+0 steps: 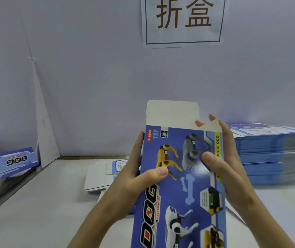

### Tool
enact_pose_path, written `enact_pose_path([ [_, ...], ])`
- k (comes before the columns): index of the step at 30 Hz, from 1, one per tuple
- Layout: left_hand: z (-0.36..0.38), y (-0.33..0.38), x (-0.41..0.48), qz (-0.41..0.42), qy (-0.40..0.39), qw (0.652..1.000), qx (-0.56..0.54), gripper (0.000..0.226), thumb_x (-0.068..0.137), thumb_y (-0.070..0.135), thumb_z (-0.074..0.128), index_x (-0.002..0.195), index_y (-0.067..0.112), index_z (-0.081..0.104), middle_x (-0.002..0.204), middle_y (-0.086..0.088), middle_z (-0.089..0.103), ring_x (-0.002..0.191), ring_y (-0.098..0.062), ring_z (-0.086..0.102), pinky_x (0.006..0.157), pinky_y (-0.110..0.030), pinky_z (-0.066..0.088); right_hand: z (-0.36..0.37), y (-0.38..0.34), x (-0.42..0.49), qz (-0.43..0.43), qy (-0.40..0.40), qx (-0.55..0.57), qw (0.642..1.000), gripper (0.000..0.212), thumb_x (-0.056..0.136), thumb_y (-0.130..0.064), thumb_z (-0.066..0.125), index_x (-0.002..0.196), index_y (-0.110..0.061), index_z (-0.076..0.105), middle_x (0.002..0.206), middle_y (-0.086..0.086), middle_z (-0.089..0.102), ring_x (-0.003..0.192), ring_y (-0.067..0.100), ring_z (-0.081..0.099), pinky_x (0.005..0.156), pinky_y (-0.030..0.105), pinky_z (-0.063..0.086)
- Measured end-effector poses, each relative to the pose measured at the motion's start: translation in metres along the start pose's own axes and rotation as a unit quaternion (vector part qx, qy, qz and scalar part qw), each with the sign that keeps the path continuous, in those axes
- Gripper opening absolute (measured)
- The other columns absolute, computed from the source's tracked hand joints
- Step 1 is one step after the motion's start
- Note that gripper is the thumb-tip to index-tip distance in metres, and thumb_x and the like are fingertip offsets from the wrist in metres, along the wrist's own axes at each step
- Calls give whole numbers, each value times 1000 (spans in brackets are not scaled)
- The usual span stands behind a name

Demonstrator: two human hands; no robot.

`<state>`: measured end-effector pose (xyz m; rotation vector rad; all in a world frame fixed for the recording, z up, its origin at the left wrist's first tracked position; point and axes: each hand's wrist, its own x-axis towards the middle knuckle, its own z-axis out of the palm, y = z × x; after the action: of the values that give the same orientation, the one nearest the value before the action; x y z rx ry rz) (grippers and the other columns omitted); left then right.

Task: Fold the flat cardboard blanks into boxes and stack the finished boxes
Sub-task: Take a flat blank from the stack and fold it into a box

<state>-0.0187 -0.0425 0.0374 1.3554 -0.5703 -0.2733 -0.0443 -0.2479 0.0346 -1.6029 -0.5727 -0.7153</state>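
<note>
Box (188,185) pointed lengthwise away from us, white flap (172,111) farthest. Between them, our left hand (136,176) and right hand (227,167) gripped its long edges, thumbs in front. It looked perhaps half-opened.

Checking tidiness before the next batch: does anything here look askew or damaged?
Nothing looks damaged. The blue cardboard box at far left lies tilted, its DOG lettering upside down; white-faced flat blanks behind the left hand lie loosely skewed.
</note>
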Motion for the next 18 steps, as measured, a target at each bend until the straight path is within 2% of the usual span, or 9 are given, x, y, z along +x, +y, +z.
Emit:
enact_pose_path([
  [3, 4, 8, 7, -32, 20, 999, -19, 77, 68, 30, 83, 135, 16, 46, 85, -4, 75, 66, -13, 73, 53, -19, 54, 5, 1, 1, 24, 0, 37, 999, 45, 75, -22, 68, 118, -29, 61, 113, -6, 70, 101, 10, 68, 75, 19, 54],
  [5, 4, 4, 8, -41, 17, 999, -5, 89, 45, 37, 96, 114, -2, 54, 65, 2, 66, 47, 4, 62, 47, -9, 45, 8, 4, 0, 58, 24, 84, 994, 25, 79, -18, 57, 97, -30, 70, 93, 2, 74, 79, 16, 72, 62, 23, 56],
  [6, 1, -1, 5, -22, 1, 1000, -7, 79, 52, 29, 94, 111, -4, 55, 61, 6, 63, 44, 7, 59, 46, -7, 43, 10, 4, 0, 73, 35, 106, 991, 23, 79, -17, 54, 94, -24, 70, 87, 3, 75, 73, 17, 72, 58, 24, 56],
  [8, 1, -3, 10, -15, -15, 1000, -9, 34, 93, 0, 53, 126, -7, 47, 56, 13, 65, 46, 6, 61, 46, -8, 44, 11, 4, 0, 77, 43, 128, 988, 21, 81, -16, 51, 99, -15, 63, 85, 3, 75, 69, 17, 72, 55, 23, 55],
  [9, 3, -4, 13, -20, -2, 1000, 1, 34, 97, -7, 37, 131, -5, 43, 54, 13, 66, 47, 4, 62, 46, -11, 46, 11, 4, 0, 72, 42, 131, 988, 21, 83, -16, 50, 102, -15, 60, 86, 2, 74, 71, 16, 72, 56, 23, 56],
  [10, 3, -4, 13, -18, -6, 1000, -5, 38, 96, -8, 36, 133, -3, 41, 53, 12, 66, 47, 1, 63, 46, -13, 47, 12, 2, 0, 68, 44, 139, 987, 22, 84, -17, 50, 105, -17, 57, 88, 2, 74, 73, 17, 72, 57, 23, 56],
  [13, 7, -4, 15, -13, -7, 1000, -6, 58, 81, 1, 68, 133, 4, 45, 57, 12, 68, 48, -1, 64, 46, -14, 48, 12, 0, 0, 46, 66, 145, 986, 26, 86, -17, 48, 111, -24, 51, 92, 1, 74, 76, 18, 73, 58, 23, 57],
  [16, 4, -7, 16, 28, -9, 999, 22, 43, 96, -11, 34, 138, -5, 39, 64, 12, 66, 50, 5, 63, 48, -10, 46, 16, 0, -1, 32, 82, 150, 985, 17, 87, -16, 46, 104, -12, 50, 84, -1, 72, 70, 14, 71, 56, 20, 55],
  [18, 1, -5, 13, 49, -24, 998, 10, 41, 96, -14, 28, 136, -11, 37, 67, 6, 62, 46, 4, 61, 47, -10, 45, 19, 2, -2, 46, 82, 159, 983, 14, 86, -16, 47, 97, -8, 50, 80, -2, 72, 66, 12, 69, 55, 19, 54],
])
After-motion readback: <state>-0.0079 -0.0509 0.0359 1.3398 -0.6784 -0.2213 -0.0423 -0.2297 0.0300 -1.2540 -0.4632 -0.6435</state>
